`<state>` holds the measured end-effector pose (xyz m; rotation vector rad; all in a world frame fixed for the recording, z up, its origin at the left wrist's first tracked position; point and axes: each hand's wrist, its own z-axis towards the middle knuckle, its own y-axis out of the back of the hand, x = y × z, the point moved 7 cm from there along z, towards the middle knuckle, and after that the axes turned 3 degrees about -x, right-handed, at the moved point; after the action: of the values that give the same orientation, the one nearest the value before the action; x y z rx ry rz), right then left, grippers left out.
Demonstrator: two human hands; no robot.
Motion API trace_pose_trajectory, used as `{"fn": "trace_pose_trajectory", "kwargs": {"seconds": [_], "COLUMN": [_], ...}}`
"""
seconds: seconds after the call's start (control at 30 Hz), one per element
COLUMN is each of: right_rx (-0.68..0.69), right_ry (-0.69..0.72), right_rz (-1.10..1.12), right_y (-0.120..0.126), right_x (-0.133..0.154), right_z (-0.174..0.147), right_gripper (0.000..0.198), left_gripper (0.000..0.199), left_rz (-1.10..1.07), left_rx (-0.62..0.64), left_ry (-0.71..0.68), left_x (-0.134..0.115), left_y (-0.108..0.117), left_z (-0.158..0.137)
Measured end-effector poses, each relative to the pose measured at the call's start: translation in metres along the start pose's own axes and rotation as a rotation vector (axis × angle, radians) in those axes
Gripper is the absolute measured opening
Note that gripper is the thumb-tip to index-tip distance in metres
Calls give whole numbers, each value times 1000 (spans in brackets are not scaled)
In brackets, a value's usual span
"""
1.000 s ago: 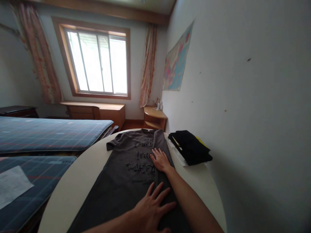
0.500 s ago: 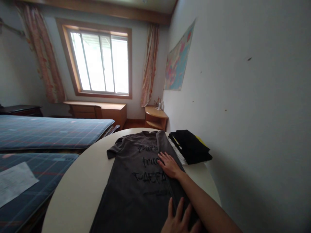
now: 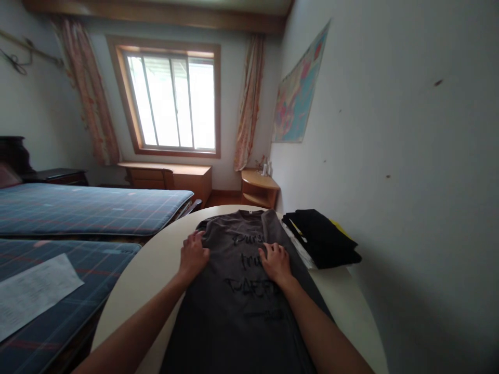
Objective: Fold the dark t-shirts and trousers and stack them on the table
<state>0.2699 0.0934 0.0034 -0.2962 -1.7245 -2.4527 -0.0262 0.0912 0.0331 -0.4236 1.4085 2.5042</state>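
Note:
A dark grey T-shirt (image 3: 234, 317) with black lettering lies front up on the round table, its neckline at the far side. Its right-hand edge is folded over toward the middle. My left hand (image 3: 194, 255) is at the left sleeve, fingers bent and closed on the cloth; the hand covers most of that sleeve. On the chest lettering, near the folded strip, my right hand (image 3: 276, 262) rests with its fingers apart and slightly bent, pressing on the shirt.
The cream round table (image 3: 136, 291) stands against a white wall. A stack of folded black clothes (image 3: 323, 239), with yellow and white cloth showing, sits right of the T-shirt. Left are plaid mattresses (image 3: 97, 208) and a paper sheet (image 3: 42, 291). A desk (image 3: 191, 176) stands below the window.
My left hand has moved from the near right part of the T-shirt to its left sleeve. My right hand stays on the chest, its fingers more bent. The view has turned slightly left.

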Motion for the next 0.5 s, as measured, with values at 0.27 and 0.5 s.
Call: {"fn": "trace_pose_trajectory", "kwargs": {"seconds": [0.27,0.5], "right_rx": [-65,-39], "right_ry": [40,55], "right_rz": [22,47], "right_y": [-1,-4], "right_x": [-3,-5], "right_z": [-6,-5], "right_gripper": [43,43], "left_gripper": [35,36], "left_rz": [137,79], "left_rx": [119,-107], "left_ry": [219,276], "left_x": [84,81], "left_y": [-12,22], "left_z": [16,28]}}
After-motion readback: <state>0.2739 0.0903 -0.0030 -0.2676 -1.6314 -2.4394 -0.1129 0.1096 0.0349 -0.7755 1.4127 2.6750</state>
